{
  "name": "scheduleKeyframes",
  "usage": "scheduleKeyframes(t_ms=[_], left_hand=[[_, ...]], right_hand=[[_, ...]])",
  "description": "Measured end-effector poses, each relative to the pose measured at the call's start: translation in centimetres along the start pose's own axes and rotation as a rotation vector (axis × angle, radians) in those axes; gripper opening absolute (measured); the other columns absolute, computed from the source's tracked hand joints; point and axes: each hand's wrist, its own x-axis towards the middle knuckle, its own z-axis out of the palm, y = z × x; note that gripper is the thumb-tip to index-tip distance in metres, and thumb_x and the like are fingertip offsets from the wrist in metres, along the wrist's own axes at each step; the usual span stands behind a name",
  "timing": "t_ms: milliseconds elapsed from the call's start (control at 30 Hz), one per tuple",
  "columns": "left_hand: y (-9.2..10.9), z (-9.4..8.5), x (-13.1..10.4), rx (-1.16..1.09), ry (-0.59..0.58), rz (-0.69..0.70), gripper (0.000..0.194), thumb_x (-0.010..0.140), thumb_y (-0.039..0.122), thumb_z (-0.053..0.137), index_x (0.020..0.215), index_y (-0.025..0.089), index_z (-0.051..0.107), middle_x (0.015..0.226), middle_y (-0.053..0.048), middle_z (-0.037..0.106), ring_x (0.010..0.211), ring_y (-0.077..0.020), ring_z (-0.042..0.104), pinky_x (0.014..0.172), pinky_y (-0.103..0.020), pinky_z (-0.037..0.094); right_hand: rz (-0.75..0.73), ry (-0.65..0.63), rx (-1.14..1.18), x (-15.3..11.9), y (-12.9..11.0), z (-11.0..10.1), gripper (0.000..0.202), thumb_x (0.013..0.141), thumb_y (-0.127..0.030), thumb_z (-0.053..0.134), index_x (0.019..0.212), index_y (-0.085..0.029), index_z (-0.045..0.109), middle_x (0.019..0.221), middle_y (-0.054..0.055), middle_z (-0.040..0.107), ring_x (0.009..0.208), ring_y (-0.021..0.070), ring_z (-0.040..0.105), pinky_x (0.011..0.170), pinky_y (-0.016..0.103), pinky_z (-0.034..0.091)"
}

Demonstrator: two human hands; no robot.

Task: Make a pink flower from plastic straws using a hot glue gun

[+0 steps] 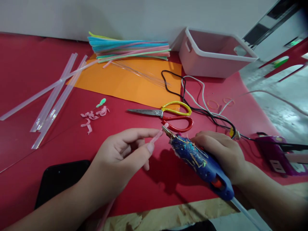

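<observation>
My left hand pinches a pink pipe cleaner between thumb and index finger, its short end sticking out toward the right. Wrapped around a blue hot glue gun is my right hand. The gun's metal nozzle is at the tip of the pink pipe cleaner; whether they touch I cannot tell. A glue stick comes out of the gun's back end. Just beyond both hands lie scissors with one yellow and one red handle. Small curled pink pieces and a green piece rest to the left.
Pipe cleaners lie bundled on an orange sheet with thin wires. Clear glue sticks are at left, a black phone by my left forearm. At right are a pink bin, cords, rubber bands and a purple power strip.
</observation>
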Motion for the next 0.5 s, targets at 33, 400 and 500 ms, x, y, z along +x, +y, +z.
scheduleKeyframes(t_ms=[33, 400, 500], left_hand=[[-0.10, -0.07, 0.04, -0.005, -0.017, 0.004, 0.023, 0.079, 0.025, 0.067, 0.099, 0.019, 0.076, 0.052, 0.004, 0.059, 0.048, -0.0108, 0.052, 0.051, -0.024, 0.044], [-0.41, -0.59, 0.41, -0.204, -0.174, -0.119, 0.020, 0.082, 0.022, 0.066, 0.100, 0.024, 0.075, 0.054, 0.006, 0.059, 0.050, -0.0096, 0.055, 0.053, -0.024, 0.042], [-0.66, -0.83, 0.59, -0.248, -0.198, -0.145, 0.018, 0.085, 0.022, 0.065, 0.100, 0.025, 0.075, 0.052, 0.007, 0.058, 0.049, -0.0087, 0.053, 0.051, -0.023, 0.041]], right_hand=[[0.002, -0.009, 0.002, -0.01, -0.05, 0.00, 0.022, 0.095, -0.043, 0.046, 0.100, -0.021, 0.050, 0.068, 0.002, 0.058, 0.057, 0.0161, 0.052, 0.051, 0.029, 0.039], [-0.006, -0.003, 0.009, 0.17, -0.24, 0.07, 0.009, 0.097, -0.030, 0.042, 0.095, -0.022, 0.047, 0.064, 0.001, 0.055, 0.054, 0.0153, 0.050, 0.051, 0.029, 0.038], [-0.018, 0.000, 0.005, 0.26, -0.45, -0.03, 0.009, 0.096, -0.030, 0.044, 0.094, -0.022, 0.047, 0.064, 0.001, 0.055, 0.054, 0.0147, 0.049, 0.050, 0.028, 0.037]])
